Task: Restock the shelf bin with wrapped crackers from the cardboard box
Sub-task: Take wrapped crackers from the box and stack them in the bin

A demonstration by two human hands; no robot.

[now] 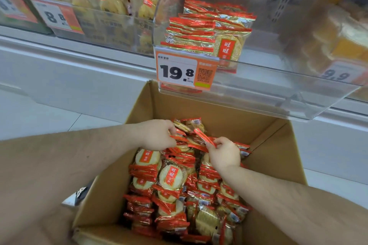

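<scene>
Step in hand: gathering a handful from the far end of the box point(264, 139), which sits on the floor below the bin point(278, 77).

Left hand point(157, 135) at 12 o'clock of the crackers point(171, 177), fingers curled down over the packs there; fingertips are hidden behind the hand, so probably gripping several, but I cannot confirm how many. Right hand point(224, 153) just beside it at 1 o'clock, thumb and fingers pinching the red sealed end of one pack point(203, 137), which stands tilted above the pile.

Crackers: box packed nearly full, packs on edge in rows. Bin holds one stack at its left, against the wall behind the tag point(185, 69); the space to 3 o'clock of that stack is free.

To do well:
- Take packs by the body, not by the crimped end alone; a pinch on the seal may slip or tear.
- Square a small stack between both hands before lifting; rice crackers likely crack if squeezed.
- Lift clear of the bin's front lip, then set the stack at 3 o'clock of the existing one, faces aligned.
</scene>
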